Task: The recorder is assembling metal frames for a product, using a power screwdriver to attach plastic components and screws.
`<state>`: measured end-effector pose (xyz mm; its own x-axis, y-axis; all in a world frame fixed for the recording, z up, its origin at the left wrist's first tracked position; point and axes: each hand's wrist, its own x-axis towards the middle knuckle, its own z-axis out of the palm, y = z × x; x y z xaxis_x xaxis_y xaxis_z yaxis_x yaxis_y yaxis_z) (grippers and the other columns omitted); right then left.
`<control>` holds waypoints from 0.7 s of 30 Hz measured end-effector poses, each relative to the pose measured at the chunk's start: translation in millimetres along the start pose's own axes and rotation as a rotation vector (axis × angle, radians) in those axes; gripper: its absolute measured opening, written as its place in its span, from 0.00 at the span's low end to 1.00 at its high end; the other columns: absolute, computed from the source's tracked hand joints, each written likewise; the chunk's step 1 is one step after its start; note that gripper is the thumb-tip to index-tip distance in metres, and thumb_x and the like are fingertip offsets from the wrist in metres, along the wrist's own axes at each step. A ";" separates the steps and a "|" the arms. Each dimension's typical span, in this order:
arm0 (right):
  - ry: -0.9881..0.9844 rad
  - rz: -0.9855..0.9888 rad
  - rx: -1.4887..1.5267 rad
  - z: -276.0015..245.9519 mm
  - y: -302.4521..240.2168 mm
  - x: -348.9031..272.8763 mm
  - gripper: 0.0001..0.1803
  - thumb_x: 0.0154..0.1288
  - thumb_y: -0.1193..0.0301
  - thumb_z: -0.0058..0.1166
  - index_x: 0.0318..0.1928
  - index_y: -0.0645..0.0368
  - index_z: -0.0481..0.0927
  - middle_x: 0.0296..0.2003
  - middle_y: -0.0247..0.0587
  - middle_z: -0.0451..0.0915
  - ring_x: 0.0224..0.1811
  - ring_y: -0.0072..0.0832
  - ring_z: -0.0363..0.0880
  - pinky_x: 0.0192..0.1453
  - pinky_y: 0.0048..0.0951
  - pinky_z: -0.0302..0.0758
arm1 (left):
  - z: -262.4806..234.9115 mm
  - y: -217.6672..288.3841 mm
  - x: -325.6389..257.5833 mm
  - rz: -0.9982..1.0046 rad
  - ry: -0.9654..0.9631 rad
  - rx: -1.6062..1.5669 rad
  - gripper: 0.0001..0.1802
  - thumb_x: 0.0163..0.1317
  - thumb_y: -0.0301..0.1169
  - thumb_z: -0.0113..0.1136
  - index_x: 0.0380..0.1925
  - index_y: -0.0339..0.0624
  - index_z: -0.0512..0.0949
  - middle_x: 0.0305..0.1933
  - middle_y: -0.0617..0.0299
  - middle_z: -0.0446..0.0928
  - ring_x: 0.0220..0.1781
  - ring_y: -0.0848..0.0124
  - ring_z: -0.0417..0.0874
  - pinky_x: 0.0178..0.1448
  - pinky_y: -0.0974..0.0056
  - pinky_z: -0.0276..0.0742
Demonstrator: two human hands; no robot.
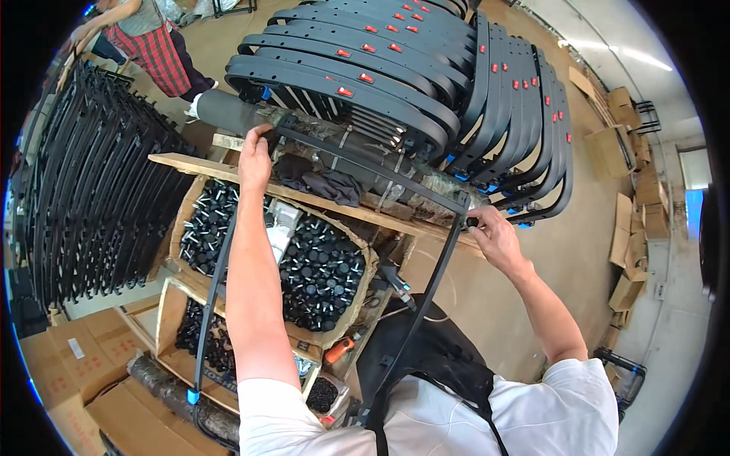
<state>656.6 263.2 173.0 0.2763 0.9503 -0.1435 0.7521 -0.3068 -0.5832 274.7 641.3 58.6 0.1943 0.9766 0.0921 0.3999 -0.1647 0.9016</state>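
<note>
A black metal tube frame [369,161] lies in front of me, its crossbar at the far side and its long sides running back toward me. My left hand [255,161] is closed at the frame's far left corner; what its fingertips pinch there is hidden. At the far right corner my right hand [496,237] pinches a small round black screw-in foot [472,222] against the outer side of the tube. Below the crossbar, a cardboard box [370,267] holds many black feet with metal studs [319,266]. A dark cloth [331,185] lies on the wooden plank [205,166].
Curved black frames with red parts [365,78] are stacked beyond the crossbar. More black frames [95,182] stand at left, near a person in a checked apron [156,61]. An orange-handled tool [339,349] and a small tub [322,395] sit below the box. Cartons [635,190] line the right wall.
</note>
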 end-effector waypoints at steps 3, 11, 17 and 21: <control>-0.009 -0.036 -0.078 -5.0 -0.4 0.4 0.17 0.66 0.78 0.62 0.56 0.60 0.82 0.48 0.45 0.80 0.43 0.39 0.83 0.48 0.39 0.83 | 5.0 19.8 -5.6 -0.016 0.073 0.136 0.14 0.79 0.34 0.55 0.59 0.54 0.85 0.63 0.51 0.82 0.66 0.56 0.83 0.69 0.57 0.76; -0.081 -0.139 -0.095 2.4 -6.6 5.2 0.18 0.65 0.81 0.62 0.55 0.60 0.83 0.52 0.48 0.80 0.52 0.44 0.85 0.55 0.41 0.85 | -7.0 10.2 -9.6 -0.013 0.111 0.091 0.14 0.79 0.37 0.56 0.58 0.58 0.85 0.59 0.55 0.87 0.63 0.56 0.86 0.68 0.56 0.78; -0.074 -0.282 -0.230 0.1 -15.1 7.3 0.15 0.67 0.78 0.63 0.54 0.61 0.83 0.54 0.49 0.81 0.52 0.51 0.85 0.54 0.46 0.84 | -7.0 11.2 -6.9 -0.039 0.064 0.177 0.16 0.77 0.40 0.59 0.60 0.61 0.84 0.62 0.58 0.85 0.63 0.55 0.85 0.67 0.55 0.77; -0.117 -0.116 -0.392 6.2 -19.6 13.3 0.14 0.72 0.67 0.64 0.53 0.60 0.83 0.47 0.51 0.85 0.44 0.51 0.87 0.48 0.48 0.84 | -7.9 6.9 -5.9 -0.024 0.129 -0.012 0.15 0.74 0.41 0.63 0.58 0.61 0.86 0.58 0.58 0.81 0.57 0.59 0.85 0.65 0.56 0.78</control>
<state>641.8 282.3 177.6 0.1235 0.9725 -0.1974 0.9512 -0.1727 -0.2558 269.2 635.5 67.6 0.0675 0.9901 0.1235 0.3925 -0.1401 0.9090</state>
